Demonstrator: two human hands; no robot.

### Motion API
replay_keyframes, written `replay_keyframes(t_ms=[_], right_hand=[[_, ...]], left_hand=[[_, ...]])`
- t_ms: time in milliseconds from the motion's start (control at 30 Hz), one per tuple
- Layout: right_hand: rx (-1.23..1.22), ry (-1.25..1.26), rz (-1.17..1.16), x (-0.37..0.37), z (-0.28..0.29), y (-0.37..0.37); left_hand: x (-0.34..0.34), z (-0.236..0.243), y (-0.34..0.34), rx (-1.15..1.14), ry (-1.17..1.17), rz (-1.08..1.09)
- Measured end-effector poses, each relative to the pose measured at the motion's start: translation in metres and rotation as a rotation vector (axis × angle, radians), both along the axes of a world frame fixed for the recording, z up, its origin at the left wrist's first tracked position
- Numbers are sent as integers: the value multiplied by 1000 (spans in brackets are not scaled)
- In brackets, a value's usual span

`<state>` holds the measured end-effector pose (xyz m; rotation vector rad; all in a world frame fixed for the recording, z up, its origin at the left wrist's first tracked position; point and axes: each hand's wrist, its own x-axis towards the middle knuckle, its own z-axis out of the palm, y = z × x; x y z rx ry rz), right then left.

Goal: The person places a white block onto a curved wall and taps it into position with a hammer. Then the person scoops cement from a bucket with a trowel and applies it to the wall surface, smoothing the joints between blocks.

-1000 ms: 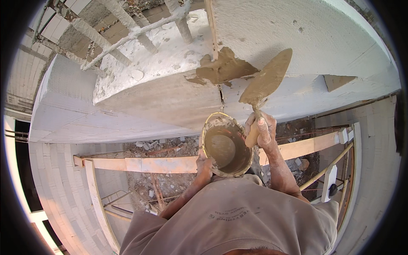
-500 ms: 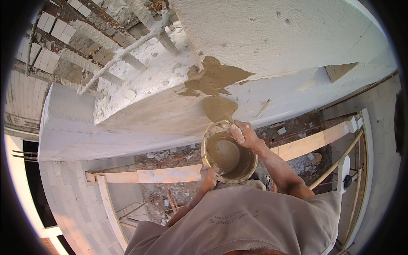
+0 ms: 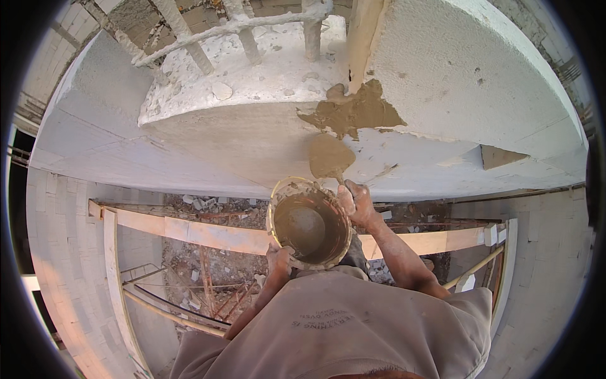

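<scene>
My left hand (image 3: 279, 258) is closed on the near left rim of a bucket (image 3: 343, 243) with wet mortar (image 3: 304, 228) inside. Closed round a trowel's handle, my right hand (image 3: 357, 203) is just beyond the bucket's right rim. The trowel (image 3: 331, 156) has a rounded blade coated in mortar, pointing away from me toward the pale wall. Just beyond its tip, an uneven patch of wet mortar (image 3: 360, 108) covers the wall's edge beside a corner. How the fingers wrap under the handle is partly hidden.
A pale block wall (image 3: 454, 69) curves across the far side. Rough, coated bars (image 3: 246, 44) stand over a white ledge (image 3: 233, 82). A wooden plank (image 3: 214, 237) crosses in front of me, with rubble (image 3: 202, 268) below. Scaffold poles (image 3: 173, 314) stand at the lower left.
The view has turned and the wall looks more level. The bucket has moved left relative to the trowel, and the trowel blade now stands clear of the bucket's rim. Both grips stay the same.
</scene>
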<state>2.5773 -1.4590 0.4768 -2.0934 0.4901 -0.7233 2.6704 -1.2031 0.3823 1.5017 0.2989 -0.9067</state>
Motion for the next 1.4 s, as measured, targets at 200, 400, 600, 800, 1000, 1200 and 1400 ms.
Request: replay_keyframes(t_ms=[200, 400, 600, 800, 1000, 1200, 1400], right_hand=[[246, -224, 131, 23, 18, -1], [201, -213, -87, 51, -21, 13], [64, -139, -168, -18, -70, -24], [187, -224, 205, -39, 31, -16], [119, -211, 120, -36, 21, -28], [63, -62, 134, -73, 5, -32], [-301, 482, 782, -82, -46, -64]], left_hand=[[-28, -33, 17, 54, 60, 259], [-90, -6, 33, -84, -113, 242], [-139, -25, 27, -112, -29, 645], [-145, -8, -2, -120, 26, 826], [-143, -9, -14, -120, 27, 900], [-165, -10, -12, 84, -13, 864], [-181, 9, -29, 426, -52, 687]])
